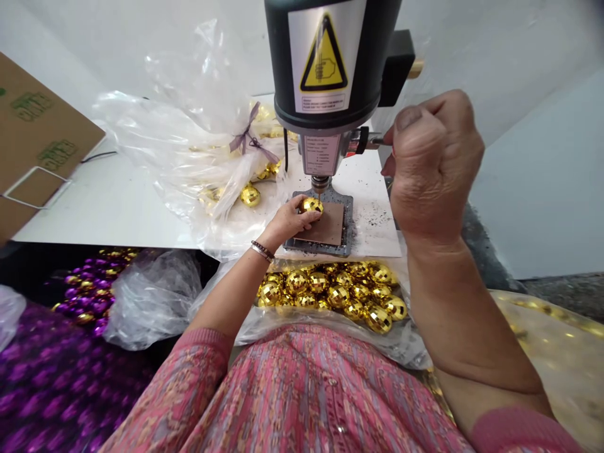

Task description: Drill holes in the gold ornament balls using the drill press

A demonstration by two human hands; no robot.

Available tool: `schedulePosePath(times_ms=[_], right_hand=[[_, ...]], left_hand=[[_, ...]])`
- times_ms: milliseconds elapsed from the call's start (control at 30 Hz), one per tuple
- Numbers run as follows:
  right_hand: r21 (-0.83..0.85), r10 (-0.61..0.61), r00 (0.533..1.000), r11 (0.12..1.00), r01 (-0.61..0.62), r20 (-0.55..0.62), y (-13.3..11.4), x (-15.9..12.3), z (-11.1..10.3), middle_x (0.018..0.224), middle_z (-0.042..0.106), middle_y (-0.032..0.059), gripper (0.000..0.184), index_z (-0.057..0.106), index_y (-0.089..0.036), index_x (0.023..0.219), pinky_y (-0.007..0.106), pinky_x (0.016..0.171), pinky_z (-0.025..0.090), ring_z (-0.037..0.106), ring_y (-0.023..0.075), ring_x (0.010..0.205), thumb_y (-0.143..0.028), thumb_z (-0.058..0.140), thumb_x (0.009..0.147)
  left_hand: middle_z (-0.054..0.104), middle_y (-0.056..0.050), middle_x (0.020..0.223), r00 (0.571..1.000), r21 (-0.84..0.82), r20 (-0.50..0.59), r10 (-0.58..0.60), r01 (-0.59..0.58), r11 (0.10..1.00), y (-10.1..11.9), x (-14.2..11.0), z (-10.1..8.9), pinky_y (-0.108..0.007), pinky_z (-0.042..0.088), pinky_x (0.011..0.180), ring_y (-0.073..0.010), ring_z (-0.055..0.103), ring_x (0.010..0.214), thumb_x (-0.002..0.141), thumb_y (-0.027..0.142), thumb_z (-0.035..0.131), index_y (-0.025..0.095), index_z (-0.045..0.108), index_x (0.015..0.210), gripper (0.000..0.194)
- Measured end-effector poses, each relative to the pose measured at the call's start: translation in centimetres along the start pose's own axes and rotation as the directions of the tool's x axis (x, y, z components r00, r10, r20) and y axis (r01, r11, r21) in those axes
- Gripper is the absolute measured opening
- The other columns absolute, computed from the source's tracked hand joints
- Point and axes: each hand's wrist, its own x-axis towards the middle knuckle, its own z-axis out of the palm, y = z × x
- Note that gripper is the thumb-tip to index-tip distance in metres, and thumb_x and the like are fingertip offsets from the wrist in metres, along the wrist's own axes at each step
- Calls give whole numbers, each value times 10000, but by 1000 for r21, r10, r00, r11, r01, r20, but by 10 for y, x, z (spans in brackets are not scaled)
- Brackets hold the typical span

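Observation:
A small bench drill press [325, 154] stands on the white table, with a yellow warning label on its black motor housing. Under its thin bit, my left hand [296, 220] grips a shiny gold mirrored ball [312, 206] against a brown board [333, 223] on the drill's grey base [348, 214]. The bit comes down at the ball; whether it has gone in, I cannot tell. My right hand [436, 160] is closed around the drill's feed handle [376, 139], at the right of the machine. Most of the handle is hidden by the fingers.
A clear bag of gold balls [337, 294] lies open at my lap. Another plastic bag [189, 163], tied with ribbon, spreads over the table beside a loose gold ball [250, 195]. Purple balls [97, 283] and a cardboard box [42, 138] are at left. Dark shavings [377, 217] dot the table.

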Motion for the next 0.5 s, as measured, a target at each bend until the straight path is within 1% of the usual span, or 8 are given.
schedulePosePath(times_ms=[100, 167, 267, 400, 500], right_hand=[[-12, 8, 1000, 1000, -8, 15, -1, 0, 0, 705, 567, -38, 323, 438, -229, 798, 267, 722, 498, 479, 69, 547, -508, 535, 927], [-29, 0, 999, 1000, 1, 32, -1, -1, 0, 715, 561, -38, 318, 426, -225, 806, 265, 739, 507, 484, 66, 557, -496, 520, 944], [-46, -17, 999, 999, 18, 34, -2, -1, -1, 718, 551, -39, 331, 424, -216, 813, 259, 738, 497, 500, 63, 576, -506, 495, 956], [-38, -8, 1000, 999, 8, 25, -2, -2, -1, 716, 559, -41, 339, 432, -212, 813, 253, 737, 492, 505, 58, 579, -516, 499, 947], [-26, -12, 1000, 1000, 12, 18, -1, -2, -1, 712, 573, -44, 339, 434, -211, 807, 248, 718, 486, 483, 52, 553, -517, 499, 938]], left_hand=[[680, 35, 778, 1000, -27, 15, -2, 2, 1000, 2, 1, 1, -179, 452, 563, -67, 609, 580, 895, 170, 773, 177, 644, 1052, 203], [682, 28, 804, 999, -39, 23, -28, 29, 999, 3, 1, 4, -188, 477, 578, -72, 628, 593, 904, 167, 765, 176, 636, 1059, 202], [669, 27, 817, 998, 4, 2, -59, 59, 998, 5, 0, 8, -211, 486, 585, -90, 634, 606, 907, 198, 769, 180, 642, 1122, 251], [661, 30, 817, 999, 145, -52, 12, -5, 989, 3, -1, 7, -236, 480, 623, -109, 595, 638, 857, 253, 812, 177, 664, 1192, 374], [690, 10, 877, 994, 255, -63, 90, -71, 964, 1, -1, 5, -261, 506, 711, -143, 626, 753, 833, 281, 817, 167, 684, 1173, 382]])
